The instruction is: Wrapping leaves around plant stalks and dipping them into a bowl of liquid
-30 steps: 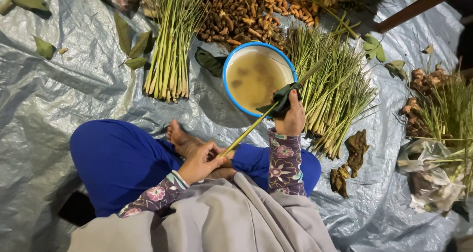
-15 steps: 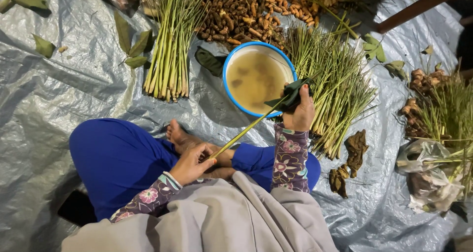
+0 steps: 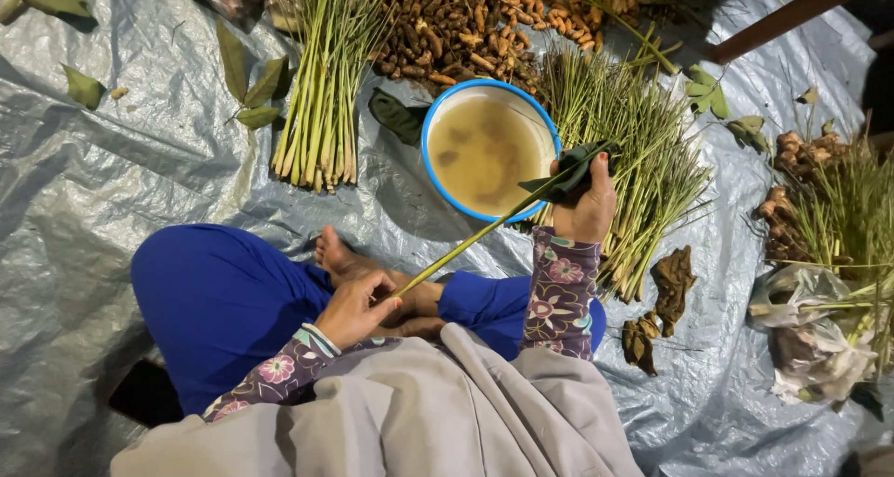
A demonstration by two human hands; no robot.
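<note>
I sit cross-legged in blue trousers on a grey plastic sheet [image 3: 112, 179]. My left hand [image 3: 352, 307] pinches the lower end of a long green lemongrass stalk [image 3: 466, 244] near my bare foot. My right hand [image 3: 585, 207] grips the same stalk higher up, through a dark green leaf [image 3: 563, 174] wrapped round it, at the right rim of a blue-rimmed bowl [image 3: 430, 114] of murky brown water. The stalk runs slantwise between the two hands.
A lemongrass bundle [image 3: 321, 95] lies at the back left, and a larger heap [image 3: 643, 151] right of the bowl. Brown rhizomes [image 3: 466, 25] are piled behind. More roots and stalks [image 3: 829, 207], a plastic bag [image 3: 810, 328] and loose leaves [image 3: 251, 86] lie around.
My right hand has slid up along the stalk, from below the bowl to its right rim, carrying the dark leaf with it. My left hand has stayed in place.
</note>
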